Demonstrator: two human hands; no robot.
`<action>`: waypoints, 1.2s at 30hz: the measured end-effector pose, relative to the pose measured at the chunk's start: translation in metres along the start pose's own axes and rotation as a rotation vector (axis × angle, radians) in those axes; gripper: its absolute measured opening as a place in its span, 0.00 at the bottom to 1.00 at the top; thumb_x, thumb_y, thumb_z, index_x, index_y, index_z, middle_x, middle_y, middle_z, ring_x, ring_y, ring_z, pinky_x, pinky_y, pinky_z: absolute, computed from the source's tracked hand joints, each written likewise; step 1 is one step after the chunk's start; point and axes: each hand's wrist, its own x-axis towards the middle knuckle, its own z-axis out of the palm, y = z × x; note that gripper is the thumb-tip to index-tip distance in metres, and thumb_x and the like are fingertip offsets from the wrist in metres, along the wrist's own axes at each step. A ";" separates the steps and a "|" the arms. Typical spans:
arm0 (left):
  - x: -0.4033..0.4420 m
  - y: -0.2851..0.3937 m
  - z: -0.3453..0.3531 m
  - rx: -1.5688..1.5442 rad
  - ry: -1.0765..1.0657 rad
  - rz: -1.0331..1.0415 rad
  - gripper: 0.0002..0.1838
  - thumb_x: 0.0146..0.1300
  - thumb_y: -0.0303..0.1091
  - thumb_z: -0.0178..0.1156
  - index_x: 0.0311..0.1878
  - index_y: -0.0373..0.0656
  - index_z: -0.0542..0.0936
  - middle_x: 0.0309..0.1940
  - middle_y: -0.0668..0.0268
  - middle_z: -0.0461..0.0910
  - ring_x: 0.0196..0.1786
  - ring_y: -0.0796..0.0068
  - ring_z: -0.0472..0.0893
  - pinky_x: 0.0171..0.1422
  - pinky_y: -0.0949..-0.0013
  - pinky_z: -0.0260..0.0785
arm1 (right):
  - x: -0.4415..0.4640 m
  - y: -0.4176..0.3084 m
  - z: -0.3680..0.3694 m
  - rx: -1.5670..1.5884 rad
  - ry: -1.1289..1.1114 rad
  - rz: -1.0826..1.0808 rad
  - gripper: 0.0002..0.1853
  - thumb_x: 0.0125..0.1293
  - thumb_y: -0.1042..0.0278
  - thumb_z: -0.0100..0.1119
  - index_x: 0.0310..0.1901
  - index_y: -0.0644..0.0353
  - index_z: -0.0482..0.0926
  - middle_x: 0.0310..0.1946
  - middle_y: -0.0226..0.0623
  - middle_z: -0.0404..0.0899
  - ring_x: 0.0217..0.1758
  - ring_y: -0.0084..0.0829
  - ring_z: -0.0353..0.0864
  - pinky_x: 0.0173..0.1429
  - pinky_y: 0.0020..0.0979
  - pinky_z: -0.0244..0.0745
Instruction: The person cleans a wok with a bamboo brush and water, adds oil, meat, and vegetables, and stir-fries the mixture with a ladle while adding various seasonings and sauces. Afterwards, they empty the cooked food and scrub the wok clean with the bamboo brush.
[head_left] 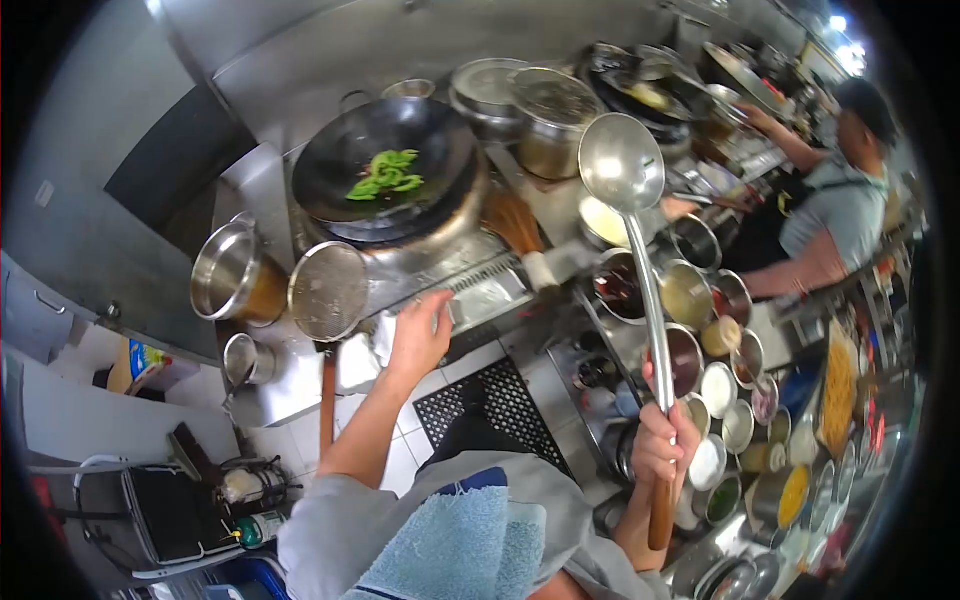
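My right hand (660,445) is wrapped round the wooden handle of a long steel ladle (622,165), its bowl raised over the counter. My left hand (422,328) is loosely open at the front of the stove, beside a white cloth (362,362). Beyond it a black wok (330,165) sits on the burner with sliced green vegetables (385,175) inside. A round mesh strainer (328,290) with a wooden handle lies to the left of my left hand. A wok brush (512,222) rests to the right of the wok.
Steel pots (235,275) stand at the left, and a lidded pot (490,85) is behind the wok. Several seasoning containers (687,293) crowd the right counter. A co-worker (835,200) works at another wok at the far right. A black perforated mat (490,400) covers part of the floor.
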 end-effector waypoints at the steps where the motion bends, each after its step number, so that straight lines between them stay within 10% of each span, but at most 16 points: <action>1: 0.022 -0.012 -0.013 0.039 0.100 0.015 0.12 0.59 0.20 0.55 0.46 0.37 0.79 0.42 0.53 0.82 0.46 0.52 0.81 0.53 0.58 0.74 | 0.033 0.003 -0.002 -0.001 0.035 0.031 0.30 0.74 0.75 0.36 0.74 0.63 0.40 0.27 0.32 0.59 0.15 0.14 0.59 0.12 0.21 0.64; 6: 0.132 -0.071 -0.024 0.370 0.319 0.129 0.10 0.63 0.27 0.56 0.46 0.35 0.79 0.46 0.49 0.79 0.50 0.47 0.78 0.55 0.54 0.70 | 0.160 0.019 -0.009 -0.053 0.140 0.233 0.28 0.74 0.76 0.37 0.73 0.62 0.46 0.27 0.31 0.59 0.14 0.13 0.59 0.10 0.19 0.61; 10: 0.153 -0.128 0.010 0.488 0.080 0.124 0.15 0.64 0.35 0.57 0.22 0.40 0.77 0.23 0.54 0.78 0.29 0.53 0.80 0.36 0.54 0.72 | 0.189 0.023 -0.015 -0.317 0.343 0.273 0.24 0.74 0.75 0.40 0.70 0.63 0.54 0.24 0.28 0.59 0.11 0.11 0.56 0.08 0.17 0.58; 24: 0.152 -0.125 0.012 0.505 0.048 0.063 0.15 0.68 0.32 0.53 0.26 0.32 0.74 0.26 0.46 0.75 0.32 0.44 0.75 0.37 0.47 0.64 | -0.033 -0.048 0.079 -0.959 0.987 -0.521 0.24 0.67 0.72 0.54 0.64 0.60 0.64 0.21 0.24 0.59 0.11 0.10 0.56 0.08 0.16 0.52; 36: 0.144 -0.120 0.017 0.676 0.055 0.066 0.13 0.70 0.33 0.51 0.34 0.33 0.78 0.30 0.48 0.77 0.37 0.46 0.76 0.43 0.49 0.67 | -0.061 -0.214 0.061 -1.675 1.324 -0.146 0.08 0.65 0.69 0.59 0.41 0.62 0.72 0.23 0.26 0.68 0.17 0.15 0.68 0.16 0.22 0.64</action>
